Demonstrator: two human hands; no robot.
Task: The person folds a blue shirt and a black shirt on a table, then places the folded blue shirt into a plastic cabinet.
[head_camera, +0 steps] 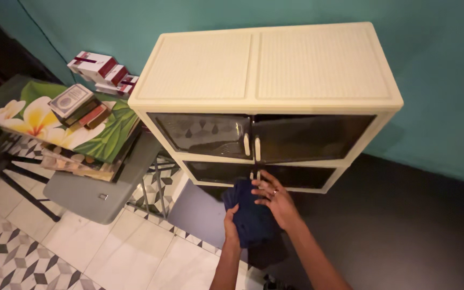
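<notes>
- Patterned floor tiles (22,252) in grey and white cover the near left of the room, giving way to a dark floor on the right, with a teal wall (436,70) behind everything.
- Nearest the camera, the left hand (231,223) is closed around the lower left edge of a folded dark blue cloth (251,215), fingers wrapped over it.
- Beside it, the right hand (275,197) lies flat against the cloth's right side, fingers spread and mostly straight, a ring on one finger.
- The cloth is held in the air just in front of the lower doors of a cream plastic cabinet (264,70).
- Both dark, translucent upper doors are closed; the lower ones look closed too, though the hands hide part of them.
- To the left, a bench with a flower-print top (89,134) carries a small stack of books (76,104).
- Farthest back, red-and-white boxes (100,70) sit by the wall.
</notes>
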